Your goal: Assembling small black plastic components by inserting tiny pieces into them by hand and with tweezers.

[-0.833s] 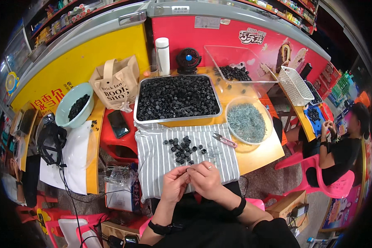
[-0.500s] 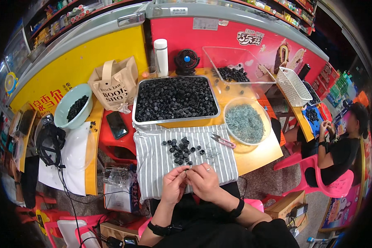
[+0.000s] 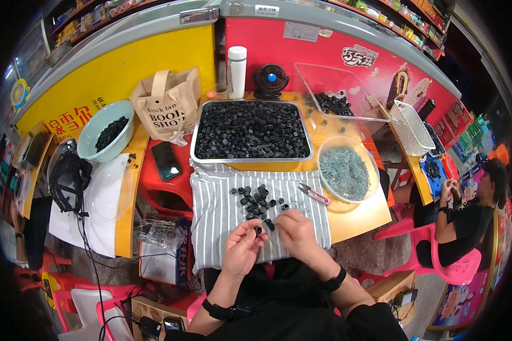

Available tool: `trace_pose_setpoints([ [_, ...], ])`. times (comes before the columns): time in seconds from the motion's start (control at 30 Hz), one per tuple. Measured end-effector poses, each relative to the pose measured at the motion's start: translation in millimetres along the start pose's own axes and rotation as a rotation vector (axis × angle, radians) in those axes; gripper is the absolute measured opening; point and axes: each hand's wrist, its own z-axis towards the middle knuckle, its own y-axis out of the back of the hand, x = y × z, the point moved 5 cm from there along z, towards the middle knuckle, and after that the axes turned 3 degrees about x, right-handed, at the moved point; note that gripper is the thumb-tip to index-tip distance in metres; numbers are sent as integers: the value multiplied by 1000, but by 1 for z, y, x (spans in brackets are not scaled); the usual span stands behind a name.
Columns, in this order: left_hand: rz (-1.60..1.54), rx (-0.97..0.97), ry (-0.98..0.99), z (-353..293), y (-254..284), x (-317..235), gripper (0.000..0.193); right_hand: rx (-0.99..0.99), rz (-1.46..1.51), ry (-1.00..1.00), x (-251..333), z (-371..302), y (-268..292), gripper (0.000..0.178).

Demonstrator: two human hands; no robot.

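Note:
Pinched between the fingertips of my left hand (image 3: pixel 242 249) is a small round black plastic cap, its hollow side partly showing. My right hand (image 3: pixel 299 234) is a short way to its right, fingers drawn together over the cloth; whatever they hold is too small to make out. Just beyond both hands, a loose pile of black caps (image 3: pixel 256 200) lies on a grey-and-white striped cloth (image 3: pixel 216 227). Thread snips (image 3: pixel 314 195) with pink handles rest at the cloth's right side, beside a round clear tub (image 3: pixel 375 176) of thin, tangled grey-green pieces.
Behind the cloth stands a metal tray (image 3: pixel 256 159) full of black caps. A white bottle (image 3: pixel 236 74), a small black fan (image 3: pixel 271 79) and a clear bin (image 3: pixel 347 118) are at the back. Left are a paper bag (image 3: pixel 170 99), phone (image 3: pixel 166 160) and green basin (image 3: pixel 89 136). Another person (image 3: pixel 466 219) sits right.
My hands were together at the cloth's near edge. Now they are apart, the right one further right, the left holding a cap in plain view. The whole view has shifted slightly.

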Motion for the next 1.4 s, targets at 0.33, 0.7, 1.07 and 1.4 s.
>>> trace_pose_setpoints([
  [0.33,-46,-5,77,-3,7,3,23,241,-408,154,-13,21,4,6],
  [0.7,-42,19,71,1,7,4,23,9,43,71,-16,24,11,12],
  [1.07,-47,-8,69,0,7,3,22,-18,642,-514,-54,9,-3,8],
  [1.4,-127,-21,-8,1,9,1,23,-102,303,-204,0,-10,-13,13],
])
